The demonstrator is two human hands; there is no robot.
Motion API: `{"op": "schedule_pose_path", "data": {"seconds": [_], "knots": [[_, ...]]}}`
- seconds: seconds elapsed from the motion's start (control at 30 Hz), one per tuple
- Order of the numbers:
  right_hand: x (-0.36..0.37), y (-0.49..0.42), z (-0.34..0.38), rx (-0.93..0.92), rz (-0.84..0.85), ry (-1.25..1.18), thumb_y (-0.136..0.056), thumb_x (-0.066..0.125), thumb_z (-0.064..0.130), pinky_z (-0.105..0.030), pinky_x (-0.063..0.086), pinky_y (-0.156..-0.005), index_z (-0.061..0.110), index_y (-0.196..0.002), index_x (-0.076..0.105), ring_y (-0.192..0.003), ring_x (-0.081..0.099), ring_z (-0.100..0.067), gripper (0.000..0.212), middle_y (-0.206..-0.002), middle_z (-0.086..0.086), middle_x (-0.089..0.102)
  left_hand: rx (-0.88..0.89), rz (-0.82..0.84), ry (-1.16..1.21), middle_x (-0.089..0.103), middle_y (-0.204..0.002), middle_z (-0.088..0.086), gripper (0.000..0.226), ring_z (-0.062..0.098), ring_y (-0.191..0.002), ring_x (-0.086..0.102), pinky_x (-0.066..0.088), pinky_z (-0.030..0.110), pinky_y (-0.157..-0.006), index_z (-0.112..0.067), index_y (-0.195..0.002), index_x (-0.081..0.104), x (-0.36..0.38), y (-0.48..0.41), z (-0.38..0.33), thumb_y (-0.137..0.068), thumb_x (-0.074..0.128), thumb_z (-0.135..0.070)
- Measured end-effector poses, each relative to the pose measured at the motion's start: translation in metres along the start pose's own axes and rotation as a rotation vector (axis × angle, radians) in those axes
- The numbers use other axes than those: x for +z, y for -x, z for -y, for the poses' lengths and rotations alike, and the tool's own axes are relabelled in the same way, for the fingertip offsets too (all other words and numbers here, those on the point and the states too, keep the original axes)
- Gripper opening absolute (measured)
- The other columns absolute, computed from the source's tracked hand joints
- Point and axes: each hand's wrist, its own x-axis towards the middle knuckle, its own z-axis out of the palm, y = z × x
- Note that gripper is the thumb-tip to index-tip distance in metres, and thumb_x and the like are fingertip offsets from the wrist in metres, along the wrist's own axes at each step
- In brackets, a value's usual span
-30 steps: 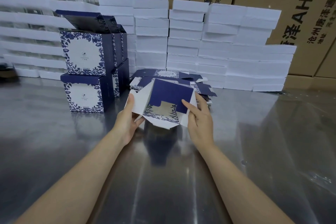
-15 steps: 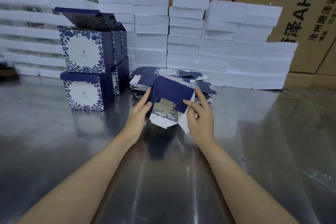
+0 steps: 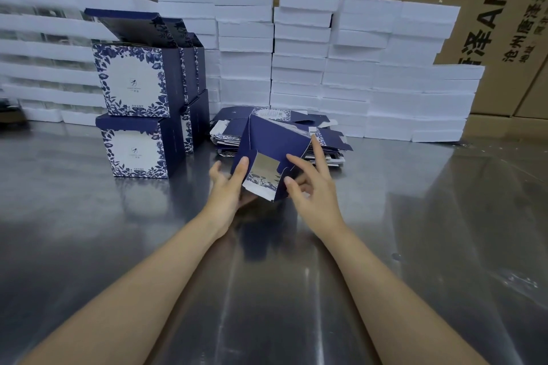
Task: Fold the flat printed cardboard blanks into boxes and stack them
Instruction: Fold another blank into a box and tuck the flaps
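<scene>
Head view: I have the half-formed box (image 3: 275,145) off the worktop (image 3: 267,290), tilted with its open end toward me, just in front of the pile of flat blanks (image 3: 329,139). My left hand (image 3: 226,187) grips the lower left corner, one digit laid over the left flap. My right hand (image 3: 315,190) has its fingers (image 3: 318,154) spread and mostly straight, the tips touching the right wall and the notched flap, without curling round anything. In my judgement the step in hand is closing the end flaps. To do it well: keep the four walls square with the left hand, press each flap along its crease, tuck the notched flap under the opposite one, and avoid crushing the printed corners. Through the gap between the flaps I see only a shiny inner lining and no contents. To the left stand the finished boxes (image 3: 136,115), stacked two high. The upper ones have raised lids, but their insides are hidden from me, and the lower ones are closed. Behind them are white slabs (image 3: 299,68) and closed brown cartons (image 3: 489,24), whose contents cannot be determined.
</scene>
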Motion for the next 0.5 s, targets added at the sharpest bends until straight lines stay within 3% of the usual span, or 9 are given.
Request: {"op": "schedule_pose_path", "data": {"seconds": [0.1, 0.2, 0.27, 0.33, 0.4, 0.5], "knots": [[0.001, -0.001, -0.002, -0.003, -0.018, 0.032, -0.088, 0.063, 0.019, -0.008, 0.045, -0.070, 0.041, -0.118, 0.057, -0.068, 0.059, -0.006, 0.037, -0.157, 0.017, 0.012, 0.071, -0.111, -0.062, 0.053, -0.127, 0.001, 0.055, 0.021, -0.120, 0.056, 0.045, 0.047, -0.104, -0.025, -0.125, 0.026, 0.005, 0.001, -0.001, -0.090, 0.061, -0.047], [-0.001, -0.001, -0.006, 0.020, -0.039, 0.071, -0.089, 0.063, 0.027, -0.010, 0.046, -0.073, 0.045, -0.118, 0.056, -0.071, 0.059, -0.007, 0.035, -0.155, 0.017, 0.012, 0.127, -0.036, -0.075, 0.052, -0.113, -0.007, 0.036, 0.023, -0.118, 0.057, 0.041, 0.050, -0.107, -0.030, -0.112, 0.037, 0.011, 0.006, 0.000, -0.091, 0.058, -0.049], [-0.003, -0.002, -0.007, 0.044, -0.056, 0.073, -0.089, 0.061, 0.031, -0.010, 0.046, -0.073, 0.044, -0.120, 0.056, -0.073, 0.059, -0.006, 0.034, -0.155, 0.017, 0.012, 0.137, 0.041, -0.065, 0.057, -0.109, -0.012, 0.039, 0.017, -0.111, 0.060, 0.042, 0.046, -0.107, -0.035, -0.109, 0.040, 0.012, 0.011, -0.001, -0.084, 0.066, -0.049], [-0.004, -0.001, -0.008, 0.061, -0.063, 0.066, -0.090, 0.057, 0.032, -0.011, 0.046, -0.074, 0.042, -0.123, 0.054, -0.074, 0.058, -0.006, 0.035, -0.155, 0.017, 0.012, 0.137, 0.112, -0.024, 0.064, -0.103, -0.016, 0.046, 0.012, -0.101, 0.064, 0.046, 0.040, -0.103, -0.035, -0.114, 0.042, 0.011, 0.011, -0.001, -0.078, 0.072, -0.032], [-0.003, -0.001, -0.009, 0.069, -0.072, 0.057, -0.090, 0.055, 0.030, -0.010, 0.045, -0.074, 0.039, -0.126, 0.053, -0.073, 0.056, -0.005, 0.037, -0.154, 0.017, 0.013, 0.139, 0.145, -0.032, 0.067, -0.099, -0.018, 0.055, 0.007, -0.093, 0.066, 0.048, 0.035, -0.094, -0.034, -0.117, 0.042, 0.008, 0.009, 0.000, -0.068, 0.060, -0.015], [-0.003, -0.001, -0.010, 0.082, -0.085, 0.065, -0.090, 0.057, 0.028, -0.007, 0.043, -0.073, 0.032, -0.129, 0.055, -0.073, 0.055, -0.004, 0.040, -0.152, 0.019, 0.014, 0.145, 0.129, -0.101, 0.063, -0.105, -0.017, 0.059, 0.006, -0.094, 0.062, 0.047, 0.030, -0.087, -0.039, -0.111, 0.045, 0.006, 0.009, 0.000, -0.062, 0.048, -0.006]]}}
